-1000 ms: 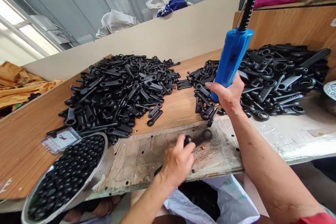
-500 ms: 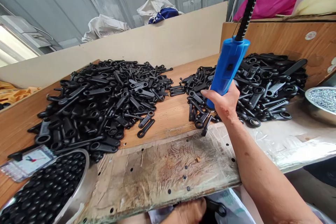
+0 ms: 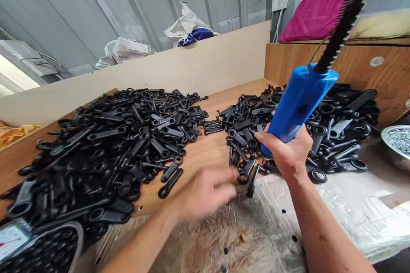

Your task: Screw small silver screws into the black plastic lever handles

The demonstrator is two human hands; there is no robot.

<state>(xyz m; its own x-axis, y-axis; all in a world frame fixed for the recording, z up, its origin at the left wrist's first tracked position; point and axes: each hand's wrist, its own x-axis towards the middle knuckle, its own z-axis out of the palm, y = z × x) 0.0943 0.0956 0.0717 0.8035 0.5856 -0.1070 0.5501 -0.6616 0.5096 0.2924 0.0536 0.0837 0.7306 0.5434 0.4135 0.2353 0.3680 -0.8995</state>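
My right hand [image 3: 293, 149] is wrapped round a blue electric screwdriver [image 3: 297, 104], which tilts with its tip end down and its black coiled cord at the top. Behind it lies the right-hand pile of black crank handles [image 3: 347, 147], arms with a ring at one end. My left hand [image 3: 205, 192] is smeared by motion; its thumb and fingers look apart, with nothing seen in them. The fingertips are close to a crank handle [image 3: 254, 180] at the front of that pile. A larger pile of crank handles [image 3: 128, 149] spreads on the left.
A metal bowl of round black knobs [image 3: 48, 247] stands at the lower left beside a clear plastic box [image 3: 14, 239]. At the right is a metal bowl of screws [image 3: 399, 140]. Worn film covers the bench's front edge [image 3: 205, 247]. A board [image 3: 237, 55] closes the back.
My left hand has come up from below the bench edge, where a crank handle showed beside it, to the right pile. The screwdriver has shifted right and tilted more. The view has shifted.
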